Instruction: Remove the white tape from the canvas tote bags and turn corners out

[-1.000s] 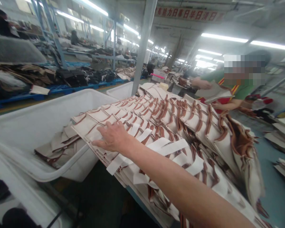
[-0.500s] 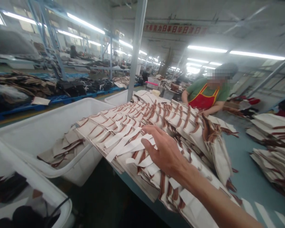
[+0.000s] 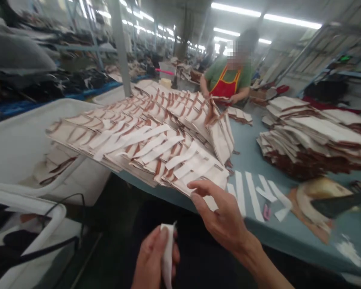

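Note:
My left hand is closed around a folded white strip, low in front of me, off the table's edge. My right hand hovers at the near edge of the table, thumb and index finger apart, and I see nothing between them. Just beyond its fingertips, loose white strips lie slantwise across overlapping cream fabric pieces with brown edging. More white strips lie on the blue-green tabletop to the right of that hand.
Piled cream pieces stand on the table's right side, with a small pink tool and a tape roll nearer me. Across the table is a co-worker in a red apron. White bins stand left.
My right hand has drawn back from the strips on the fabric towards the table edge. My left hand has come into view with the folded strip. The view has turned right and down.

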